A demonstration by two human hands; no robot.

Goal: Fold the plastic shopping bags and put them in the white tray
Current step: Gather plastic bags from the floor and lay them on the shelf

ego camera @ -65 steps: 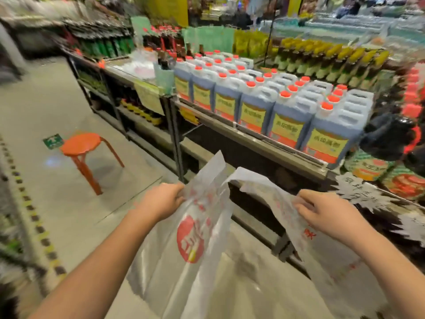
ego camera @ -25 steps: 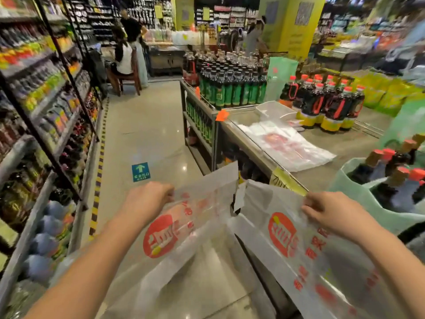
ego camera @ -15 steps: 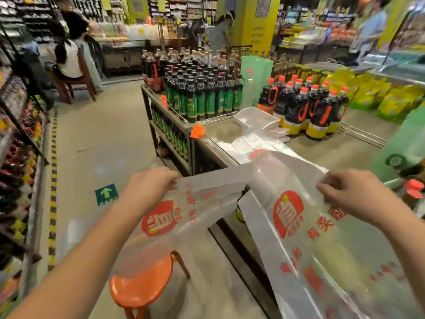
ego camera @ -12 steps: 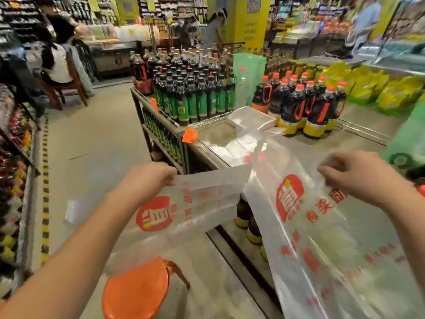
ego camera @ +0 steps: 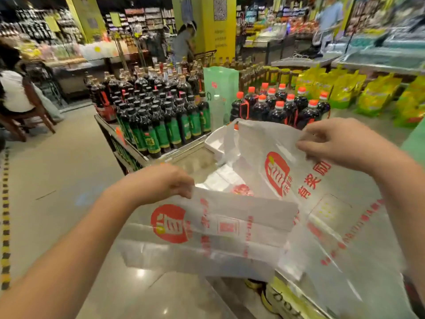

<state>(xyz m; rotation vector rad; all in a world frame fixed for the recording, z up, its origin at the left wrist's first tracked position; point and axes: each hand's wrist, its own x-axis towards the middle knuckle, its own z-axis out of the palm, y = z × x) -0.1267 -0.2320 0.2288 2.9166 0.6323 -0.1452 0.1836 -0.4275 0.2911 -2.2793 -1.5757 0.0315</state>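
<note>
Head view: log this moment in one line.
stage: folding | left hand: pinches translucent white red-printed plastic shopping bag | right hand: pinches its upper edge | white tray: beyond bag, partly hidden | bag in tray: no

1. Plastic bag (ego camera: 326, 217), 3 o'clock: red print "有奖", next character cut off; round red logo beside it.
2. Second plastic bag (ego camera: 207, 238), 6 o'clock: same logo, small print illegible.
3. Yellow pillar (ego camera: 220, 42), 12 o'clock: QR code (ego camera: 220, 8).

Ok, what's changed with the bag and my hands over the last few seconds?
The left hand and right hand carried the plastic bag from over the aisle floor to above the display table, near the white tray. Nothing was let go: both still grip its top edge. The tray and loose bags on the table stayed put.
</note>
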